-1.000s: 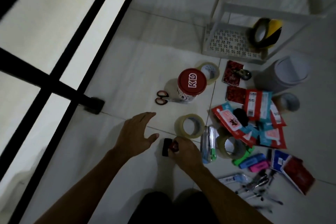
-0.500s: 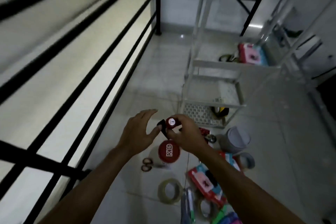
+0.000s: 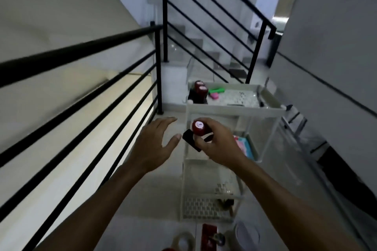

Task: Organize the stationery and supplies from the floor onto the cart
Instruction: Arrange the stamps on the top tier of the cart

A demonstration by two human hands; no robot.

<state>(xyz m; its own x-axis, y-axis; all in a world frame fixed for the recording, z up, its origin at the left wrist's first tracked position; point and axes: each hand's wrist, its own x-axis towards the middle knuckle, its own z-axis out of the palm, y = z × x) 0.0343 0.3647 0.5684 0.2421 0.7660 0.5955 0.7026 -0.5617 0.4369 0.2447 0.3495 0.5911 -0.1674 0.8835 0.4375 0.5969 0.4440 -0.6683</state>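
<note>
Now | right hand (image 3: 219, 144) pinches red-capped bottle (image 3: 198, 128), left hand (image 3: 152, 144) relaxed, empty | set it upright beside the matching bottles (image 3: 201, 91) on cart (image 3: 234, 108) top.

Cart (image 3: 234, 108): white plastic-looking frame, perforated shelves, matt; railing (image 3: 81, 51): black metal, satin sheen; floor (image 3: 163, 199): pale glossy tile; stamp (image 3: 198, 127): red glossy plastic cap, black body.

A single head-worn wide-angle camera looks forward and down past both outstretched forearms, close above the white three-tier plastic cart (image 3: 234, 108) on the landing.
</note>
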